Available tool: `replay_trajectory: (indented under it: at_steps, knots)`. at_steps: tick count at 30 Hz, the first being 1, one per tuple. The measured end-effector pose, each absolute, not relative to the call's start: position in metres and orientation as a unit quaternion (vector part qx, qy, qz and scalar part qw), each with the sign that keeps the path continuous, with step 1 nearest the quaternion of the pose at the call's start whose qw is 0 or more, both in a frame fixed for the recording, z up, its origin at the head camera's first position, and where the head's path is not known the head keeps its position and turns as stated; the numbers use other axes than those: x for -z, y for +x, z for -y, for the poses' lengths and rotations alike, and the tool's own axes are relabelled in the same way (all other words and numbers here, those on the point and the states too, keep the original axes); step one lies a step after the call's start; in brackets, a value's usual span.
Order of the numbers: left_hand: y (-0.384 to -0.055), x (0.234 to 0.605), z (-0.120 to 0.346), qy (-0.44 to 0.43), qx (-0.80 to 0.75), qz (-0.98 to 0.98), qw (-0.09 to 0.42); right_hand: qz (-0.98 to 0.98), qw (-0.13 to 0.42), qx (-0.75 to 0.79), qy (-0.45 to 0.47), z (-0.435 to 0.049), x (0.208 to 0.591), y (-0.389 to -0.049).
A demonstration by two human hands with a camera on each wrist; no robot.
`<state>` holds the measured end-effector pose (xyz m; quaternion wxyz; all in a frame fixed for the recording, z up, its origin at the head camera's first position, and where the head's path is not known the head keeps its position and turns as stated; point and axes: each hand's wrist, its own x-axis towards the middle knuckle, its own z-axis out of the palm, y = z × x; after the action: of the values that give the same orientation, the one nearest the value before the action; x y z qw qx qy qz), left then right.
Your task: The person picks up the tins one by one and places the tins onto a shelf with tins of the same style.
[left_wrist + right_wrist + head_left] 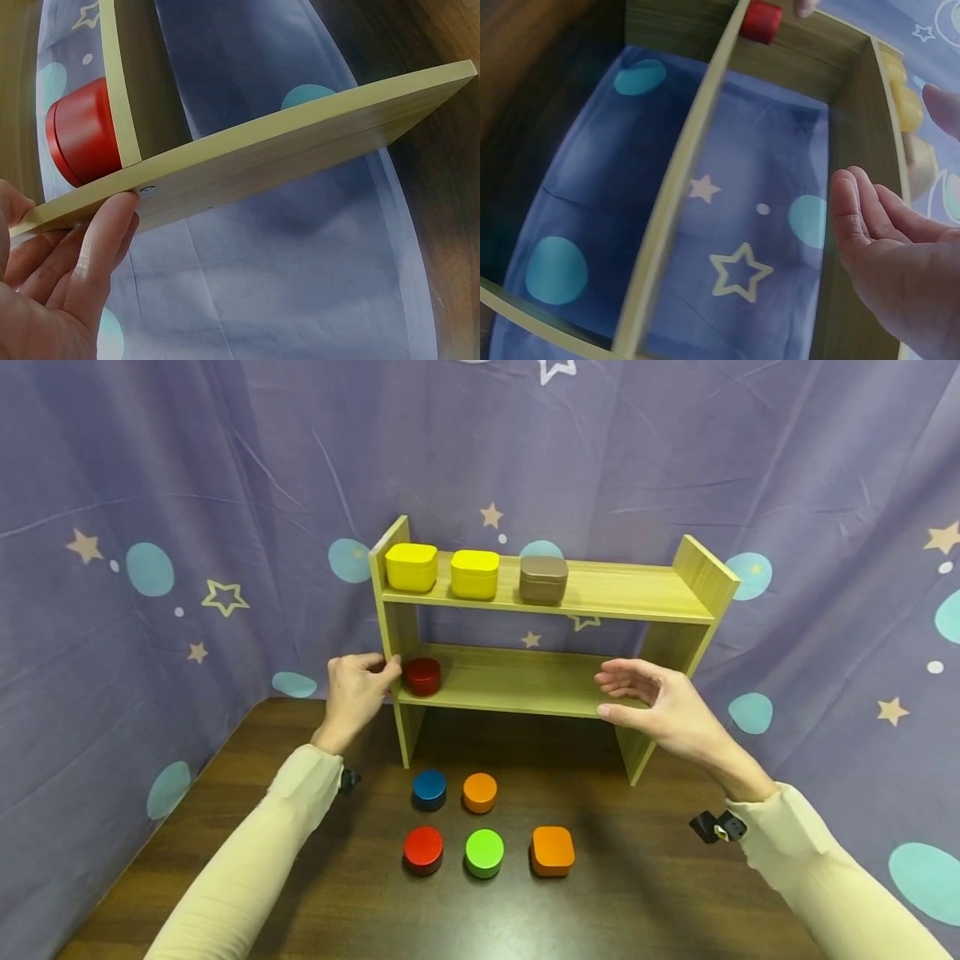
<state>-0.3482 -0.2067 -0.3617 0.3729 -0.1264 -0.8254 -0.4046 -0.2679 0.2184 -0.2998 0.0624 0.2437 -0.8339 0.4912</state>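
A two-tier wooden shelf stands at the back of the table. My left hand pinches the front edge of its left side panel, thumb and fingers on opposite faces. Just inside that panel, a dark red round tin sits on the lower board; the left wrist view shows this red tin beside my fingertips. In front of the shelf's right end, my right hand is held up with fingers apart from the thumb and nothing between them. The right wrist view shows that hand's palm near the upper board.
On the upper board stand two yellow square tins and a brown one. Before the shelf lie a blue tin, an orange round tin, a red tin, a green tin and an orange square tin. A purple curtain hangs behind.
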Motion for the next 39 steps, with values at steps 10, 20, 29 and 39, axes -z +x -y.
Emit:
replay_trajectory:
  at_steps: [10, 20, 29, 39]
  knots:
    - [-0.349, 0.362, 0.206, -0.127, 0.412, 0.821, 0.374, 0.841, 0.05, -0.477, 0.251, -0.216, 0.329, -0.26]
    - [-0.348, 0.362, 0.206, -0.126, 0.408, 0.825, 0.37, 0.842, 0.038, -0.466, 0.27, -0.212, 0.358, -0.256]
    - [-0.349, 0.363, 0.206, -0.123, 0.415, 0.821, 0.372, 0.844, 0.022, -0.458, 0.277, -0.213, 0.376, -0.253]
    - [-0.348, 0.362, 0.205, -0.119, 0.415, 0.824, 0.368, 0.857, 0.01, -0.427, 0.287, -0.212, 0.398, -0.25]
